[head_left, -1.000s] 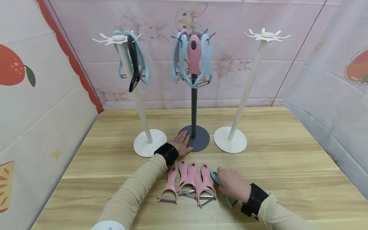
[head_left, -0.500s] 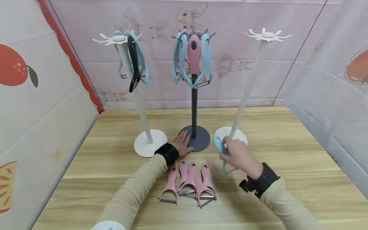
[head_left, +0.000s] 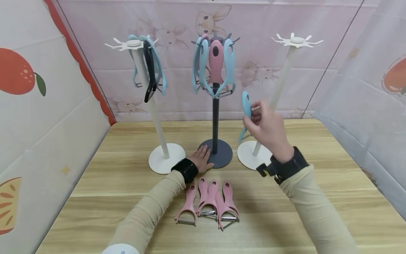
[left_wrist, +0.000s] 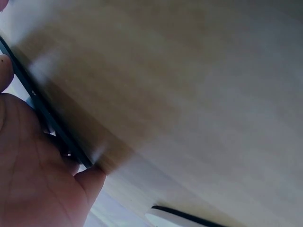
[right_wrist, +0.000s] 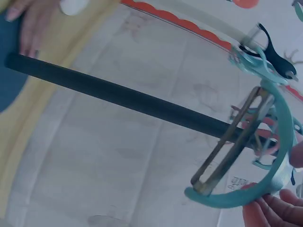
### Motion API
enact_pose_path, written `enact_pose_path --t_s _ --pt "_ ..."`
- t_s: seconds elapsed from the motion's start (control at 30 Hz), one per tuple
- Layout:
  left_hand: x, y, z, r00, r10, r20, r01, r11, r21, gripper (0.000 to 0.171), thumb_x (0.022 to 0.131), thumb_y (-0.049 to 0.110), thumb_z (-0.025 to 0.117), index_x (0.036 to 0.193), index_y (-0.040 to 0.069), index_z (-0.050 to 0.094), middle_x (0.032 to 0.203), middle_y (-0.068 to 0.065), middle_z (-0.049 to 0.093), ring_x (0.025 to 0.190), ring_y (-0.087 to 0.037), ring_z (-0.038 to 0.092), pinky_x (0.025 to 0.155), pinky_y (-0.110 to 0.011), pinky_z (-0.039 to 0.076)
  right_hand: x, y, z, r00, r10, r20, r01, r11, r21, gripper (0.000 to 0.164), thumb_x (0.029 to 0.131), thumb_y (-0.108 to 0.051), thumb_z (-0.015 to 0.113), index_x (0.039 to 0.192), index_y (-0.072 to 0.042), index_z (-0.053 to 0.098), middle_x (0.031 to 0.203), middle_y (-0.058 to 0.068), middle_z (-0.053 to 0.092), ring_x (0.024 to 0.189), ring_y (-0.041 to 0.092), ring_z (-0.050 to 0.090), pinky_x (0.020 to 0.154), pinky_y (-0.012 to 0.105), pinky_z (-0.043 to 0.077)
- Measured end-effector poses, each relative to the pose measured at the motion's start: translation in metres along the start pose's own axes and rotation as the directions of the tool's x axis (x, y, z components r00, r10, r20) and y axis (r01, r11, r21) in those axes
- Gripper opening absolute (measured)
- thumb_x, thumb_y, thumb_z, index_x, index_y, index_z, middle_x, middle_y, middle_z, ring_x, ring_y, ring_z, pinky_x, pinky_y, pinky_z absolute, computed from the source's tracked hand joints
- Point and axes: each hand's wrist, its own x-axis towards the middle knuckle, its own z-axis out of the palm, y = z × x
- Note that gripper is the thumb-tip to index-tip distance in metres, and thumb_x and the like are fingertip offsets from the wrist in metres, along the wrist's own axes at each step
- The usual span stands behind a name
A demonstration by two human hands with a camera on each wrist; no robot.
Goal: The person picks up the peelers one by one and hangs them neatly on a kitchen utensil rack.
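Note:
My right hand [head_left: 269,127] holds a light blue Y-shaped peeler [head_left: 246,102] in the air between the dark grey stand and the right white stand. Its handle points up, and in the right wrist view its metal blade [right_wrist: 232,149] faces the camera with fingers at the frame's edge. Flat on the round base [head_left: 223,160] of the dark grey stand rests my left hand [head_left: 201,159], fingers extended. From that stand's top hooks hang several blue peelers [head_left: 229,60] and a pink peeler [head_left: 216,65].
Several pink peelers [head_left: 190,197] lie overlapping on the wooden table, in front of the stands. A left white stand [head_left: 155,120] carries blue peelers and a black peeler [head_left: 149,67]. The right white stand [head_left: 280,79] has bare hooks. Printed cloth walls enclose the table.
My right hand has lifted the blue peeler from beside the pink ones, up and away from me, and its handle now points upward. My left hand stays on the base.

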Motion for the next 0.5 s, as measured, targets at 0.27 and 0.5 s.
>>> enact_pose_path --t_s 0.27,0.5 --pt "-0.003 0.0 -0.001 1.0 -0.011 0.004 0.011 1.0 -0.001 0.066 0.097 0.046 0.029 0.146 0.008 0.01 0.152 -0.013 0.0 0.138 -0.024 -0.001 0.11 -0.036 0.012 0.053 -0.011 -0.006 0.981 -0.098 -0.165 0.09 0.995 -0.053 0.026 0.082 -0.002 0.06 0.101 0.014 0.052 0.081 0.022 0.066 0.064 0.026 0.064 0.058 0.035 0.052" --pt "-0.001 0.001 -0.002 1.0 -0.015 0.025 0.016 1.0 -0.007 0.066 0.097 0.046 0.028 0.147 0.008 0.007 0.152 -0.012 -0.003 0.138 -0.023 -0.003 0.11 -0.036 0.01 0.085 -0.018 -0.002 0.969 -0.055 -0.239 0.048 0.998 -0.035 0.026 0.086 -0.004 0.057 0.106 0.012 0.053 0.087 0.02 0.067 0.074 0.026 0.065 0.064 0.038 0.052"
